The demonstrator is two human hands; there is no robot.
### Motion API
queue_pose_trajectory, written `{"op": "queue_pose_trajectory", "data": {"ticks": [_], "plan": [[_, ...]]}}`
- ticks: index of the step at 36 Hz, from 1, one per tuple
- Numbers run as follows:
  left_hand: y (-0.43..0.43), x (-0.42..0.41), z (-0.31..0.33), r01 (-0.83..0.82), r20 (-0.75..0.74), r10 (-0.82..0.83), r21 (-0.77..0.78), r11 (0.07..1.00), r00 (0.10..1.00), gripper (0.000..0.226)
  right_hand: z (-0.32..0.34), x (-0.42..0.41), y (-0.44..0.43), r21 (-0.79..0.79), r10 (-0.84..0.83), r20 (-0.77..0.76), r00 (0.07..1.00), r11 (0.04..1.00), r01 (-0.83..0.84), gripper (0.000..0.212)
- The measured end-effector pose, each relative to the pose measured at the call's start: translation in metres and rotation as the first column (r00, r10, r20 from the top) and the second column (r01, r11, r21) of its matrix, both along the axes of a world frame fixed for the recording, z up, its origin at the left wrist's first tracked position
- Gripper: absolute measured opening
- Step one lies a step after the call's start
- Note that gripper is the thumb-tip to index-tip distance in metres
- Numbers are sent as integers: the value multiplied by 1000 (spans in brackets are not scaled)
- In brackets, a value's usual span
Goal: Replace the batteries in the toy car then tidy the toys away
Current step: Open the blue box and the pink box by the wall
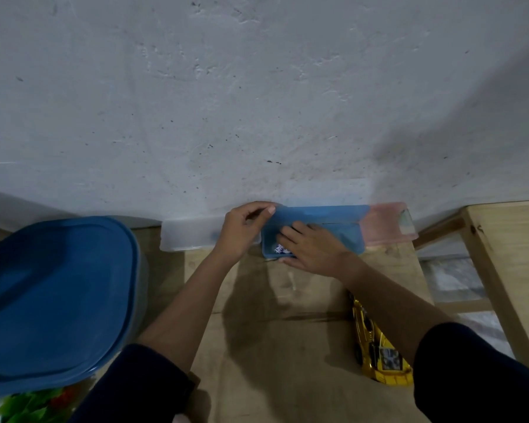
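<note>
Both hands at the translucent blue plastic box (pixel 350 238) by the rough wall (pixel 257 87).
Left hand (pixel 242 230) pinches its raised lid (pixel 318 213); right hand (pixel 312 248) reaches inside, grip unclear. The glossy yellow toy car (pixel 379 352) lies on the wooden table (pixel 272 331).

Left grip (pixel 245 230) pinching, right grip (pixel 313 248) outstretched

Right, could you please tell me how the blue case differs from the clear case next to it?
The blue case is open, its lid raised and pinched by the left hand, whereas the clear case looks shut. The right hand reaches into the blue case, not the clear case. The blue case is tinted blue; the clear case is colourless. Both are long plastic boxes lying along the wall.
</note>
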State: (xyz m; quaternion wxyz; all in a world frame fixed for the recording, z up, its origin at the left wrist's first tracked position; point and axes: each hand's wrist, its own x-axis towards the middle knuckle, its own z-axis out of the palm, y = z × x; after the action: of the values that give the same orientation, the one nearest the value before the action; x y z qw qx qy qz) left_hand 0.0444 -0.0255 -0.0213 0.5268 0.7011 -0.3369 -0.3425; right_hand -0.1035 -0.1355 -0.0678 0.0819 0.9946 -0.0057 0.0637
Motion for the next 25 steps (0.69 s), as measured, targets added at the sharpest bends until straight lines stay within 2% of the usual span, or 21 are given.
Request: {"op": "queue_pose_trajectory", "data": {"ticks": [7,13,17,22,25], "plan": [[3,-5,-1,-38,24,38,-6,999,999,21,-1,-3,-1,-33,-16,17,1000,999,17,43],[4,-12,-1,-108,4,108,-41,993,994,17,2,-3,-1,14,-46,-6,999,999,46,44],[3,-14,1,-135,-3,135,-50,990,991,14,3,-4,1,19,-64,23,998,998,63,35],[2,-15,3,-142,7,142,-57,988,990,15,-1,-6,-2,146,-156,8,988,977,153,47],[3,-16,2,-150,7,150,-59,987,989,15,1,-4,-4,209,-148,-37,988,966,152,48]]}}
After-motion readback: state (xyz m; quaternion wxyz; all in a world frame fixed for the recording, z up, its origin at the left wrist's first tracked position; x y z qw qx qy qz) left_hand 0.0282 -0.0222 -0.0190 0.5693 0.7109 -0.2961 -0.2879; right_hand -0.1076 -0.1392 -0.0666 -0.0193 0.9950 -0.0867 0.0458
